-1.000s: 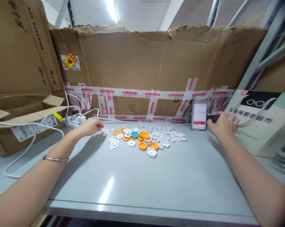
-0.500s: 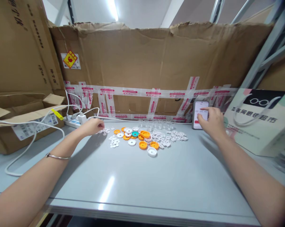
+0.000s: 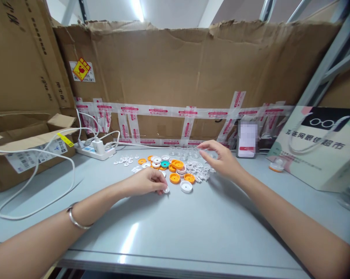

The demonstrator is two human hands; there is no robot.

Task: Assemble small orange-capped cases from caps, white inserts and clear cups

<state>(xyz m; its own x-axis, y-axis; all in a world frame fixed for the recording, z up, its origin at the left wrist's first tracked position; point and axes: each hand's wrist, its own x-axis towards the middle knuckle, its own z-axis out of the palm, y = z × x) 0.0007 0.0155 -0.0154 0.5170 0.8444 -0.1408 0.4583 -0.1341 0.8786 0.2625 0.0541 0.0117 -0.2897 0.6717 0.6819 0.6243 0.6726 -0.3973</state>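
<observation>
My left hand (image 3: 148, 181) is closed in a pinch on a small white round piece (image 3: 166, 190), just above or on the tabletop in front of the pile. My right hand (image 3: 223, 159) hovers with thumb and fingers apart, holding nothing, over the right end of the parts. Below it spread white lacy plastic pieces (image 3: 202, 174), and behind them clear plastic cups (image 3: 181, 152). Between the hands lie orange round caps (image 3: 174, 178), a white cap (image 3: 186, 187) and a green cap (image 3: 165, 164). Small whitish round pieces (image 3: 126, 159) are scattered at the left.
A phone (image 3: 247, 141) leans upright at the back right, near a paper bag (image 3: 314, 155). An orange-based clear piece (image 3: 276, 165) stands beside the bag. At left are a power strip (image 3: 103, 154), white cables and an open carton (image 3: 32, 155). Cardboard (image 3: 163, 69) walls the back.
My left hand has moved right and nearer from the scattered small pieces, now with one in its pinch. My right hand has left the phone and moved left over the parts.
</observation>
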